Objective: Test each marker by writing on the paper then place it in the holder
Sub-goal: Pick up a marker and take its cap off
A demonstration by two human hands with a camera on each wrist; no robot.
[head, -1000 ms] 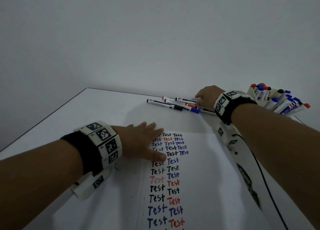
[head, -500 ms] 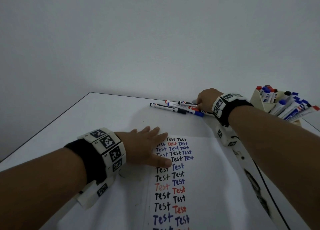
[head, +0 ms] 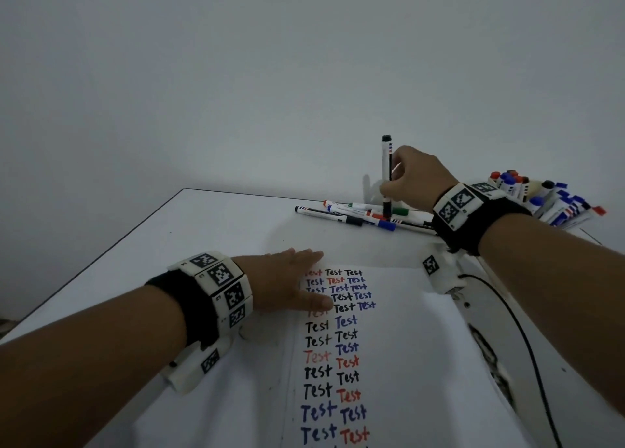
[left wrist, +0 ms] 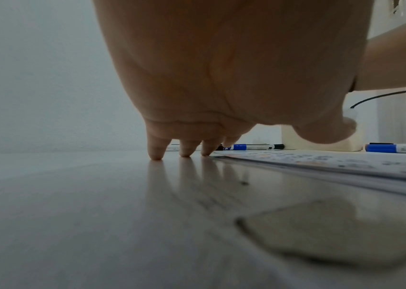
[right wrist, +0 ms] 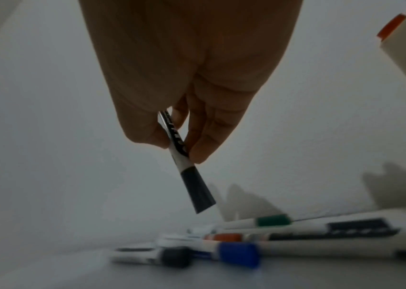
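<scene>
Head view: your right hand point(head: 417, 177) is pinching a black marker point(head: 386, 173) upright over the loose markers point(head: 351, 212) at the table's far edge, cap still on. Left hand point(head: 287, 283) is lying flat, fingers straight, pinning the paper point(head: 406, 363). Uncap well above the pile; holder point(head: 541, 199) is sitting crowded at the far right corner

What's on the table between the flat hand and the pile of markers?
Nothing: between the left hand and the loose markers there is only bare white table, seen in the head view.
</scene>
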